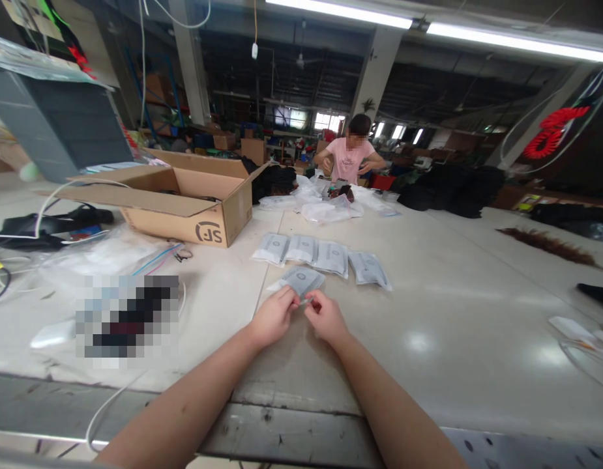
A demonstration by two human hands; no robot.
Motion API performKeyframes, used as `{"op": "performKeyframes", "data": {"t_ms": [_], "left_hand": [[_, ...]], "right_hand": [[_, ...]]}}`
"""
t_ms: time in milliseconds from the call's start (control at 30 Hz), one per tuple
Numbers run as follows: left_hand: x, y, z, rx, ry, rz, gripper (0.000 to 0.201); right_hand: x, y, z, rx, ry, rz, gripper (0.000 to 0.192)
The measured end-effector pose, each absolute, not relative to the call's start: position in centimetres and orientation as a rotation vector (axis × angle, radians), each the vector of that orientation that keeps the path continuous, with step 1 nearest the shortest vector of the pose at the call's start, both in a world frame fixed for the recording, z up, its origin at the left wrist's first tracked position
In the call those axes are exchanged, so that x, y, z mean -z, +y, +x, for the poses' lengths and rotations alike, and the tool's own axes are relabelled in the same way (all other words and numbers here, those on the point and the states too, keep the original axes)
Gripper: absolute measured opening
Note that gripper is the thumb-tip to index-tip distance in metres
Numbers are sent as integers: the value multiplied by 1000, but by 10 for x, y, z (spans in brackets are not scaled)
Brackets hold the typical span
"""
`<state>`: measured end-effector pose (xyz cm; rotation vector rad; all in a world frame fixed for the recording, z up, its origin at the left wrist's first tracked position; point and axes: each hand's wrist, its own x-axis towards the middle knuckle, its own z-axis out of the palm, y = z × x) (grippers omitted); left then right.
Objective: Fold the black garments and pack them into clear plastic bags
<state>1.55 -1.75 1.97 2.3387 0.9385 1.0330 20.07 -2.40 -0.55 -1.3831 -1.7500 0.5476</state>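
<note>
Over the pale surface, both forearms reach forward, wrists nearly touching. Left hand and right hand each close a pinching grip on the flat grey plastic pouch.

A big workshop hall around a long pale worktable

We look across a wide, glossy table that catches the glare of two long strip lights overhead. Concrete pillars hold up a dark ceiling of beams, and small bright windows glow at the far end of the hall. To our left sits an open cardboard box with loose clear plastic and cables near it, and behind it a grey panel. At the table's far end a person in a pink shirt works among heaps of plastic bags. Dark piles lie to our right, with red coiled tubing hanging above them.
</note>
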Motion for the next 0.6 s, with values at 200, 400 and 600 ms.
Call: {"op": "performKeyframes", "data": {"t_ms": [200,400,600], "left_hand": [[-33,-23,12,-1128,881,2248,13],[-44,-26,8,-1239,902,2102,20],[-47,-12,-10,-1562,980,1654,27]], "right_hand": [[2,-26,202,-459,-1704,-1343,13],[2,-21,212,-391,-1599,-1387,13],[2,-15,221,-299,-1475,-1526,12]]}}
